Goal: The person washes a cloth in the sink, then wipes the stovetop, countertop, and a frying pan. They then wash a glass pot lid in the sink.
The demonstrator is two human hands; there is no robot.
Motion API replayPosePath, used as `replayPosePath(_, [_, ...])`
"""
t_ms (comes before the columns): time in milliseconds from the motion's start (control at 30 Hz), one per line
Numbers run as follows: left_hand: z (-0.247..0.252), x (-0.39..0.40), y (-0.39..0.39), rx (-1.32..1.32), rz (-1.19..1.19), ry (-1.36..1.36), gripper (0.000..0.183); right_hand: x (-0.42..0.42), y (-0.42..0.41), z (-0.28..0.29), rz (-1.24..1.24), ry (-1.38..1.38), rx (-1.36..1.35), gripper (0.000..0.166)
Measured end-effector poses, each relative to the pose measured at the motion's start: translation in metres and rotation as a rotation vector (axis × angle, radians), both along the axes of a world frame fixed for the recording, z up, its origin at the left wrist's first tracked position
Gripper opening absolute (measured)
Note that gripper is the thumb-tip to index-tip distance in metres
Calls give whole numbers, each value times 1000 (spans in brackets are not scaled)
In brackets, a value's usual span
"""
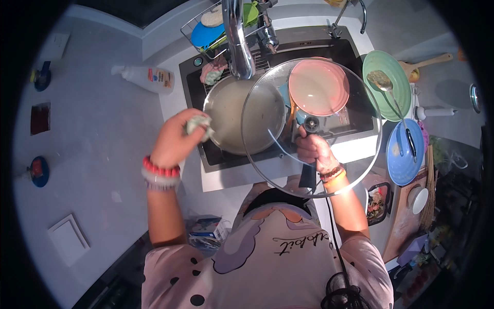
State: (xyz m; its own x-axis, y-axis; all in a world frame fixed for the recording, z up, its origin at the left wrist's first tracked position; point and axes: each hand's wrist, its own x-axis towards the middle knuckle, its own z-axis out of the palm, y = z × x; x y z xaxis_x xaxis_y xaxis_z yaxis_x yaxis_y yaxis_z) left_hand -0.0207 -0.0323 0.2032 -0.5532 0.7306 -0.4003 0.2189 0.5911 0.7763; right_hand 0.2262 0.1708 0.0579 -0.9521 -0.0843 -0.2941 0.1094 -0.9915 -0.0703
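Observation:
My left hand (177,137) pinches a crumpled pale green and white cloth (199,126) just left of a large round metal pan (239,112). Cloudy liquid fills that pan, which stands in the dark sink (216,159). In my right hand (314,148) is the black handle (307,177) of a round clear glass lid (359,162). The fingers show through the glass. The lid is held over the sink's right part and overlaps the pan's right side in view. Behind the glass, a pink bowl (318,87) of cloudy liquid sits in the sink.
A chrome faucet (241,58) reaches over the pan. Left of the sink lies a white bottle (148,78). At right are a green plate (397,92) with a metal spoon (380,80), a blue plate (401,166) and a wooden board (401,224). A wire rack (189,33) stands behind.

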Motion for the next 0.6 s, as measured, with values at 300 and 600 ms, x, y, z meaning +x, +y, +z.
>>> replayPosePath(300, [17,85,210,-394,-552,799,45,-23,-8,-30,80,-5,34,6])
replayPosePath(600, [-95,23,279,-795,-319,934,41,-39,-13,-28,134,-33,-24,11])
